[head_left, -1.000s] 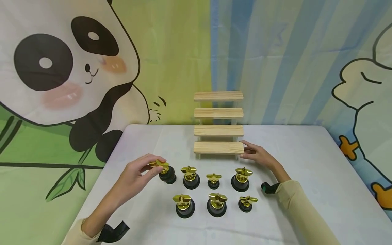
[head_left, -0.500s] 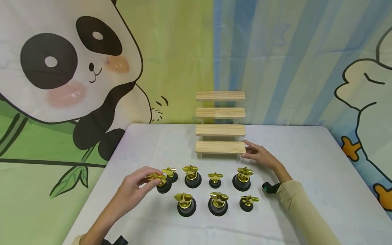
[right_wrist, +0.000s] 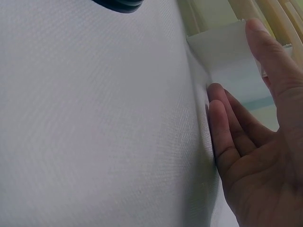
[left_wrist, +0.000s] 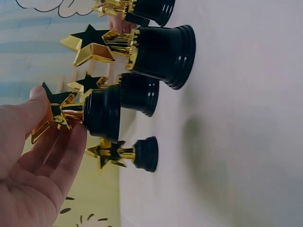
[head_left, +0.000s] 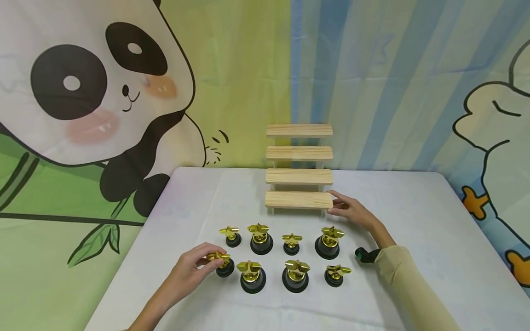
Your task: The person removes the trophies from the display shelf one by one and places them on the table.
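Gold and black, the small star trophy stood upright at the near-left end of the near row on the counter, its long axis vertical. The left hand lay just left of it, its grip pinching the star top between thumb and fingertips. The right hand, fingers relaxed, rested against the wooden stepped shelf far to the right.
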